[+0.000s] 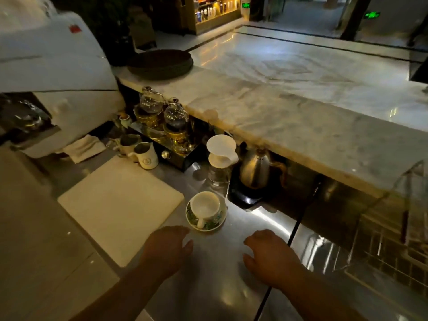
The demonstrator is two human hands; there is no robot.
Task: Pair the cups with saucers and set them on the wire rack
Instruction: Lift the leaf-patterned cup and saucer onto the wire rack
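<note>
A white cup (206, 205) with a green leaf pattern sits on its matching saucer (216, 224) on the steel counter, its handle pointing toward me. My left hand (168, 247) hovers just left of and below the saucer, fingers apart and empty. To the right, my right hand (269, 253) rests over the counter with fingers loosely curled, holding nothing. The wire rack (389, 246) stands at the right edge beside a sink.
A white cutting board (115, 205) lies left of the cup. Behind it stand two milk pitchers (143, 154), a glass server with white dripper (220, 158), a steel kettle (254, 170) on a black base, and siphon brewers (162, 117) under the marble ledge (301, 117).
</note>
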